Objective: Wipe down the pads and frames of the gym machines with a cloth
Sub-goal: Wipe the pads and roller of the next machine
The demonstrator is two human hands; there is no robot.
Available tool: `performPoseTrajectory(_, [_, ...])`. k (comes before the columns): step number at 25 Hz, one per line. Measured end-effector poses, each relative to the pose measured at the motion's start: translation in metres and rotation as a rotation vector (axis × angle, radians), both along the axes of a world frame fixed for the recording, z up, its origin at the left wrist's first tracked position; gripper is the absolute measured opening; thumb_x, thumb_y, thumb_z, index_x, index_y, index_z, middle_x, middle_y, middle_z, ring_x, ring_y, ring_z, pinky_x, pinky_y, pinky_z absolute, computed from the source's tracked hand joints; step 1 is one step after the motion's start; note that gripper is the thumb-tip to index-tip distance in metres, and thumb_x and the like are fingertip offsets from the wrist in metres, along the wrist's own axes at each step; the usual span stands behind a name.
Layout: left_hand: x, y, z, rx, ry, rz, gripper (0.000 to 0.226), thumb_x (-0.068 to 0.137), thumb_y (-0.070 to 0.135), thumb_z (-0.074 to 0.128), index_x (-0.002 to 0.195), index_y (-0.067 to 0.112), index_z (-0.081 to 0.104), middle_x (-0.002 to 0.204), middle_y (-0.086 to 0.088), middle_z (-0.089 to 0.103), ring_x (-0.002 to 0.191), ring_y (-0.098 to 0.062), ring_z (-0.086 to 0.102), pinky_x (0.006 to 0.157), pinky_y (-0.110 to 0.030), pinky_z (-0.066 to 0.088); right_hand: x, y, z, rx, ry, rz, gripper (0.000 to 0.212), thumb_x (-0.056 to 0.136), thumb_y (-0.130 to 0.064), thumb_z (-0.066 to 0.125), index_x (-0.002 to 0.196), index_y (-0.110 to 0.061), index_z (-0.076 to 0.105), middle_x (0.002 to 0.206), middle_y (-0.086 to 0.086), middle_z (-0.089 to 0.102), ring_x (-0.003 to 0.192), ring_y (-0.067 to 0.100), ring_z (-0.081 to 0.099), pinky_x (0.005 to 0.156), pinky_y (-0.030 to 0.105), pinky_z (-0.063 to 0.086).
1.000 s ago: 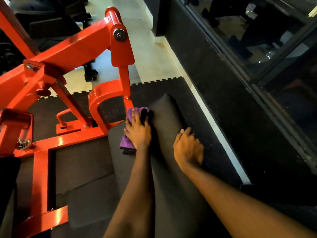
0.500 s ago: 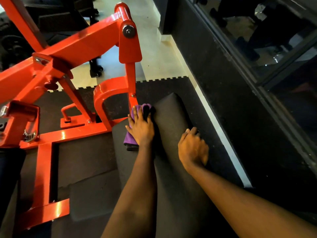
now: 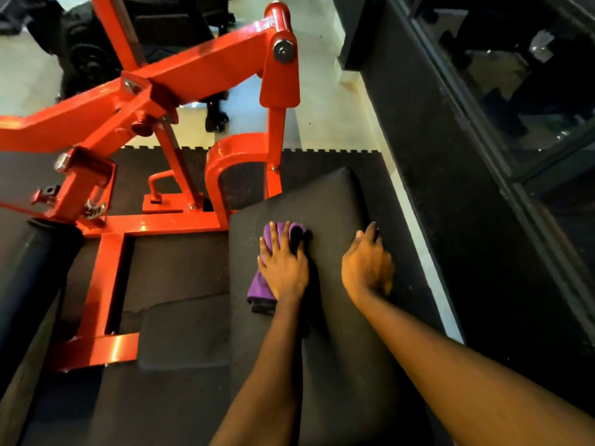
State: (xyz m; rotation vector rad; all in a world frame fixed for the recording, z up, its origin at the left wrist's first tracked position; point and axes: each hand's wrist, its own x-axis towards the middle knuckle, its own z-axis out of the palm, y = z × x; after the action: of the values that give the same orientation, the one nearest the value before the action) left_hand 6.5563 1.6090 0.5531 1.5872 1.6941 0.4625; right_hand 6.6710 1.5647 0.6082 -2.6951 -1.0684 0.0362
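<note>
Purple cloth pressed under my flat left hand; pad runs on toward 12 o'clock, right hand relaxed at 3.

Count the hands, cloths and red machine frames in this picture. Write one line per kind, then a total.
Hands: 2, left hand, right hand
Cloths: 1, purple cloth
Frames: 1, red frame
Total: 4

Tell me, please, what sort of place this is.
Most likely a gym: a red steel machine frame, a black padded bench being wiped with a purple cloth, and interlocking rubber floor mats.
</note>
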Motion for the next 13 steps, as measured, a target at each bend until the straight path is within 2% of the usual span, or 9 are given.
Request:
performPoseTrajectory(3, [0.024, 0.04, 0.01, 0.055, 0.016, -0.069, 0.058, 0.1, 0.051, 0.042, 0.154, 0.035, 0.029, 0.166, 0.01, 0.011, 0.153, -0.027, 0.01, 0.122, -0.046, 0.012, 0.018, 0.0, 0.002, 0.226, 0.296, -0.111, 0.043, 0.108, -0.03, 0.037, 0.145, -0.014, 0.053, 0.136, 0.02, 0.06, 0.121, 0.042, 0.054, 0.101, 0.043, 0.039])
performPoseTrajectory(5, [0.034, 0.024, 0.017, 0.157, -0.021, -0.134, 0.061, 0.094, 0.061, 0.034, 0.151, 0.038, 0.036, 0.165, 0.014, 0.016, 0.152, -0.027, 0.014, 0.122, -0.046, 0.016, 0.028, 0.0, -0.001, 0.448, 0.562, -0.138, 0.045, 0.104, -0.031, 0.04, 0.133, -0.007, 0.064, 0.134, 0.021, 0.062, 0.124, 0.041, 0.053, 0.105, 0.039, 0.037])
performPoseTrajectory(7, [0.038, -0.015, 0.024, 0.247, -0.079, -0.172, 0.062, 0.089, 0.065, 0.029, 0.145, 0.044, 0.043, 0.162, 0.02, 0.02, 0.15, -0.024, 0.02, 0.121, -0.043, 0.022, 0.032, 0.001, -0.003, 0.665, 0.68, -0.164, 0.046, 0.1, -0.028, 0.044, 0.121, 0.005, 0.068, 0.126, 0.026, 0.066, 0.12, 0.041, 0.058, 0.102, 0.038, 0.04])
performPoseTrajectory(8, [0.038, -0.039, 0.025, 0.282, -0.083, -0.182, 0.058, 0.09, 0.064, 0.03, 0.142, 0.046, 0.046, 0.161, 0.023, 0.021, 0.149, -0.021, 0.022, 0.12, -0.041, 0.024, 0.033, 0.001, -0.002, 0.734, 0.742, -0.194, 0.039, 0.101, -0.02, 0.048, 0.119, 0.009, 0.068, 0.123, 0.027, 0.066, 0.117, 0.039, 0.06, 0.099, 0.036, 0.042])
performPoseTrajectory(10, [0.037, -0.076, 0.019, 0.33, -0.053, -0.194, 0.051, 0.092, 0.061, 0.036, 0.14, 0.049, 0.047, 0.161, 0.025, 0.02, 0.149, -0.017, 0.024, 0.119, -0.037, 0.025, 0.032, 0.003, 0.0, 0.825, 0.877, -0.226, 0.031, 0.102, -0.007, 0.05, 0.119, 0.013, 0.065, 0.121, 0.026, 0.066, 0.111, 0.031, 0.062, 0.091, 0.025, 0.041])
performPoseTrajectory(12, [0.042, -0.068, 0.023, 0.368, -0.02, -0.176, 0.049, 0.093, 0.057, 0.039, 0.139, 0.047, 0.05, 0.162, 0.018, 0.023, 0.149, -0.017, 0.027, 0.12, -0.036, 0.024, 0.03, 0.002, 0.001, 0.846, 0.948, -0.19, 0.034, 0.103, -0.009, 0.048, 0.117, 0.017, 0.064, 0.119, 0.027, 0.066, 0.102, 0.024, 0.058, 0.087, 0.022, 0.04])
performPoseTrajectory(13, [0.047, -0.054, 0.026, 0.334, -0.001, -0.142, 0.049, 0.093, 0.056, 0.041, 0.14, 0.043, 0.051, 0.162, 0.014, 0.025, 0.148, -0.02, 0.028, 0.12, -0.036, 0.024, 0.028, 0.002, 0.003, 0.827, 0.973, -0.144, 0.042, 0.101, -0.016, 0.046, 0.118, 0.018, 0.063, 0.122, 0.03, 0.065, 0.104, 0.024, 0.057, 0.092, 0.026, 0.041])
